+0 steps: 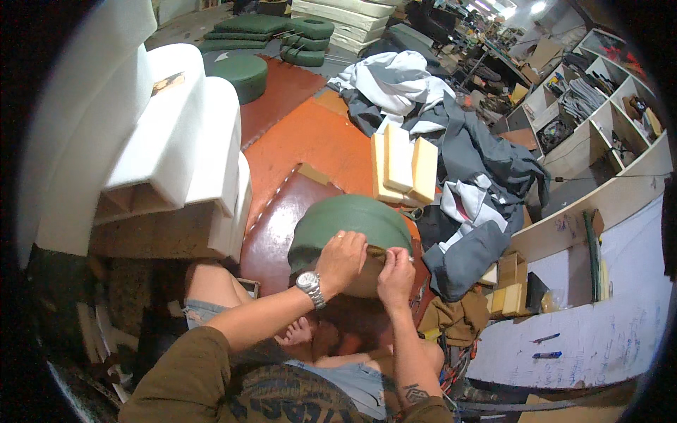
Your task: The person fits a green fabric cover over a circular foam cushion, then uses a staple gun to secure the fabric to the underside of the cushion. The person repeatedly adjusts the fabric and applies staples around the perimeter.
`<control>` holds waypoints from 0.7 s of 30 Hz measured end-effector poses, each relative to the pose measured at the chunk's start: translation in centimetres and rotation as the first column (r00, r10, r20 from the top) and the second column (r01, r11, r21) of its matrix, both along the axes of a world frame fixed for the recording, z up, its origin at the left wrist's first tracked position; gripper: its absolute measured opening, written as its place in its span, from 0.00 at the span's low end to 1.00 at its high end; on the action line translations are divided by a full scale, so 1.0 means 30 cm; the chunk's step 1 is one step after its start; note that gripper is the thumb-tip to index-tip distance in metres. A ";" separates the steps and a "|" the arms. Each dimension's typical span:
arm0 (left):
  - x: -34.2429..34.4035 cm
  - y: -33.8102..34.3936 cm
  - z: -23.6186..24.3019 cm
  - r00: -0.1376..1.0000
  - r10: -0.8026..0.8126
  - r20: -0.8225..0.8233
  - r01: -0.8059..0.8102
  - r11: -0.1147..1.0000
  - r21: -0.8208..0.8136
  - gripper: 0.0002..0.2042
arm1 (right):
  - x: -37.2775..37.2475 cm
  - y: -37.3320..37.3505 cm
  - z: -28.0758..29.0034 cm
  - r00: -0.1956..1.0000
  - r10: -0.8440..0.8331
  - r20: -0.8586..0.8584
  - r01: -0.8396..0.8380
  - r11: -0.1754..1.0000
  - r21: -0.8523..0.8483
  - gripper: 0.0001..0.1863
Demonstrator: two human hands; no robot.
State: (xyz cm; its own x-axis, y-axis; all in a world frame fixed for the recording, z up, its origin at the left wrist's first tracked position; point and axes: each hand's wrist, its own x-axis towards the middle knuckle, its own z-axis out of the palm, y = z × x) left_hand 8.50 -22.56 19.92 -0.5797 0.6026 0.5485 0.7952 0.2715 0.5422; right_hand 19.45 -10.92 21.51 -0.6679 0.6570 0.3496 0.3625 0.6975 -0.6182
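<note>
A round green upholstered seat piece (344, 216) rests between my legs on a dark red sheet (282, 211), its lower side brownish. My left hand (342, 257), with a watch on the wrist, has curled fingers gripping the green cover at its near rim. Just right of it, my right hand (395, 271) pinches the cover's edge, where a darker fold (376, 252) shows. The fingertips of both hands are partly hidden.
White padded forms (162, 134) stand at left. Yellow foam blocks (397, 162) sit behind the seat, beside heaped grey and white fabric (472, 155). Wooden shelving (599, 120) runs along the right. Green cushion pieces (236, 77) lie at the back.
</note>
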 end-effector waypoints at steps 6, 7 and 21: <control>0.059 -0.176 -0.029 0.961 -0.145 0.235 0.183 0.972 -0.148 0.10 | 0.114 -0.114 -0.030 0.966 0.208 0.153 -0.182 0.969 -0.169 0.15; 0.047 -0.213 -0.018 0.933 -0.222 0.283 0.278 0.945 -0.173 0.11 | 0.146 -0.123 -0.012 0.939 0.304 0.160 -0.271 0.942 -0.199 0.17; 0.096 -0.271 -0.117 0.992 -0.109 -0.061 0.083 0.941 -0.328 0.06 | 0.138 -0.195 -0.101 0.934 0.183 0.308 -0.300 0.869 0.393 0.11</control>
State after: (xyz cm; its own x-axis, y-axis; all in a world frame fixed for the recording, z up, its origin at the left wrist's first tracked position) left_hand 11.38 -30.68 16.41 -0.4740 0.8057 0.3551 0.8620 0.3424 0.3738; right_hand 23.61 -16.76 18.48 -0.8892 0.2885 0.3550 0.2503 0.9564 -0.1502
